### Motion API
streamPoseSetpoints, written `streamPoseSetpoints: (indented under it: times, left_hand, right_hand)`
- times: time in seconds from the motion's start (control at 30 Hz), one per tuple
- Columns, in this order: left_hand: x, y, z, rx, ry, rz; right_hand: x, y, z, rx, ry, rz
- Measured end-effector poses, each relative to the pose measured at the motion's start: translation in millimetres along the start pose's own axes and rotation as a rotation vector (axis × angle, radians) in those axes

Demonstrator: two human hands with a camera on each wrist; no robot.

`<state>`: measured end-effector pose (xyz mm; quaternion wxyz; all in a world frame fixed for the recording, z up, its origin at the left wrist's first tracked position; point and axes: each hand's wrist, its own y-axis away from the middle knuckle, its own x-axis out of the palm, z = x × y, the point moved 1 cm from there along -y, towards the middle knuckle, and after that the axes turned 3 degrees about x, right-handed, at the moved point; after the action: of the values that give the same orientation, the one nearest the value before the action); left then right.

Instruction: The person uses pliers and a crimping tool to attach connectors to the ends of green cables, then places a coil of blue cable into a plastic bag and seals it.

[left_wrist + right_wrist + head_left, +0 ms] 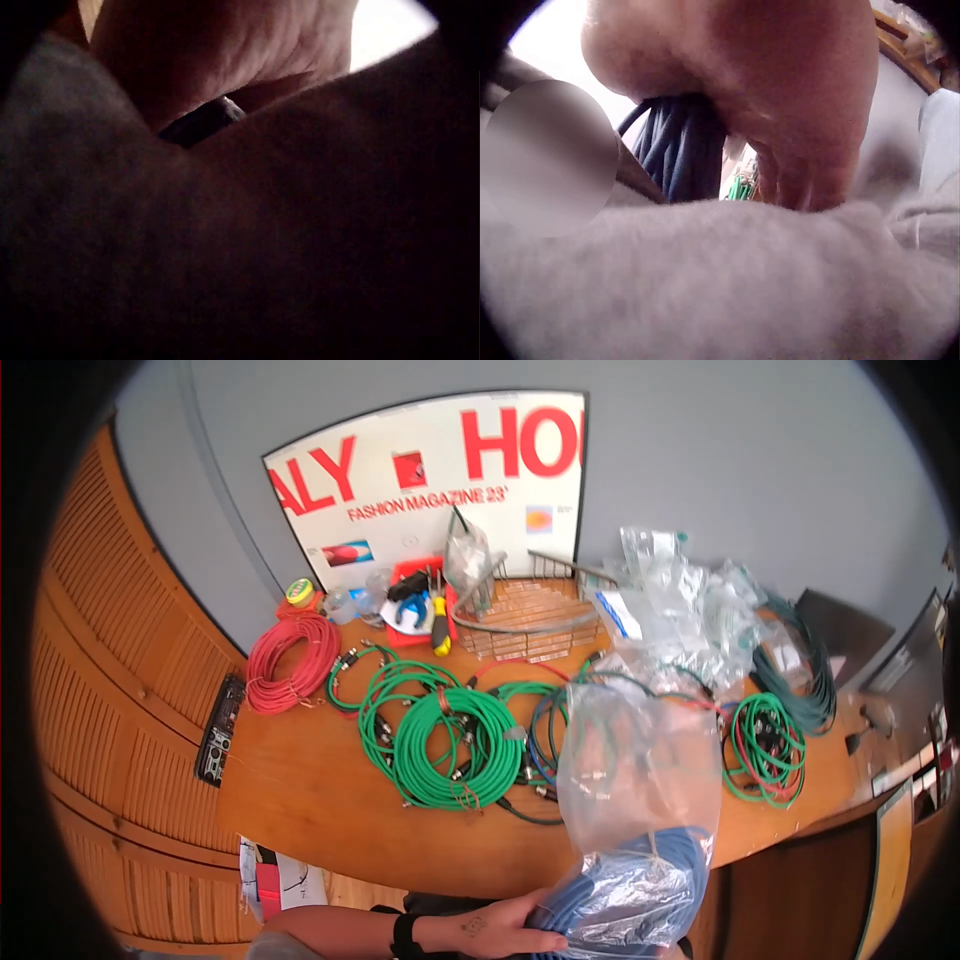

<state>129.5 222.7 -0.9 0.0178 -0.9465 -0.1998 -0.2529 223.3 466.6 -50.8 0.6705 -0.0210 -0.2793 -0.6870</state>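
Observation:
A coil of blue cable (pixel 650 870) sits in the lower part of a clear plastic bag (pixel 640 745), close to me at the table's front edge. My left hand (pixel 510 925) grips the coil's left side, with the thumb (pixel 545 942) laid over it. In the left wrist view the left hand (pixel 225 52) is dark, and a sleeve covers most of the picture. My right hand (pixel 780 97) holds the coil's other side, blue strands (pixel 679 150) showing between its thumb and fingers. From the head, the bag and coil hide nearly all of that hand.
Green cable coils (pixel 455 750) lie mid-table, a red coil (pixel 292 663) at left. Right stand a smaller green bundle (pixel 765 750), a dark green coil (pixel 810 670) and a pile of clear bags (pixel 690 610). Behind are a wire basket (pixel 530 620) and a red tool bin (pixel 395 635).

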Motion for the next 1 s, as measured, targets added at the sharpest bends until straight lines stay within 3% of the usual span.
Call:
streamPoseSetpoints:
  times: [0.03, 0.1, 0.13, 0.17, 0.23, 0.27, 0.33, 0.43, 0.5, 0.57, 0.63, 0.7, 0.73, 0.77, 0.83, 0.87, 0.9, 0.97, 1.0]
  left_hand:
    - [-3.2, -2.0, -2.2, 0.027, -0.018, -0.005]
    - [-6.6, -1.7, -2.0, -0.137, -0.185, -0.096]
    - [-6.3, -6.7, 0.1, 0.035, -0.268, -0.149]
    - [-8.6, -11.0, 1.9, 0.029, -0.272, -0.147]
    - [-16.7, -21.9, 2.5, 0.093, 0.109, -0.301]
    - [-19.0, -30.4, -0.6, 0.09, 0.103, -0.292]
    - [-24.1, -46.1, -15.5, 0.298, 0.424, -0.449]
    - [-31.4, -54.3, -58.1, 0.453, 0.439, -0.501]
    - [-53.6, -54.1, -78.2, 0.456, 0.471, -0.468]
    - [-73.1, -49.6, -93.2, 0.461, 0.616, -0.488]
    - [-77.3, -39.5, -112.3, 0.394, 0.703, -0.404]
    - [-76.9, -39.4, -120.2, 0.468, 0.723, -0.615]
    - [-80.9, -40.4, -121.6, 0.498, 0.652, -0.518]
    - [-84.1, -39.4, -125.8, 0.495, 0.656, -0.517]
    - [-85.1, -36.2, -137.8, 0.392, 0.46, -0.474]
    - [-80.2, -37.4, -148.1, 0.348, 0.405, -0.449]
    - [-71.6, -35.1, -164.6, 0.348, 0.405, -0.447]
    - [-56.7, -27.6, -196.5, 0.115, 0.029, -0.534]
    - [-62.5, -27.7, -206.1, 0.114, -0.127, -0.542]
  right_hand:
    - [2.2, -0.8, 1.5, -0.026, 0.004, -0.021]
    - [4.2, -2.7, 2.9, -0.064, -0.007, -0.077]
    - [6.2, -4.4, 5.0, -0.081, -0.024, -0.115]
    - [8.6, -6.2, 7.6, -0.092, -0.047, -0.158]
    - [42.1, -37.3, 47.2, -0.229, -0.143, -0.039]
    - [44.0, -58.6, 49.7, -0.274, -0.078, -0.14]
    - [56.5, -100.8, 59.9, -0.403, -0.054, -0.295]
    - [81.8, -149.5, 80.9, -0.597, -0.042, -0.319]
    - [89.1, -162.9, 98.4, -0.701, 0.013, -0.278]
    - [90.8, -161.7, 115.6, -0.76, 0.546, -0.153]
    - [94.5, -153.5, 118.2, -0.655, 0.584, -0.106]
    - [110.4, -132.7, 122.2, -0.75, 1.04, -0.263]
    - [113.9, -129.6, 124.1, -0.902, 1.111, -0.294]
    - [115.1, -123.7, 132.1, -0.898, 1.114, -0.296]
    - [114.7, -113.6, 152.4, -0.73, 1.687, -0.339]
    - [114.0, -116.2, 164.4, -0.859, 1.694, -0.374]
    - [116.6, -117.9, 180.3, -0.86, 1.694, -0.376]
    - [128.9, -112.3, 217.2, -1.155, 1.799, -0.449]
    - [135.8, -112.4, 234.1, -1.21, 1.726, -0.474]
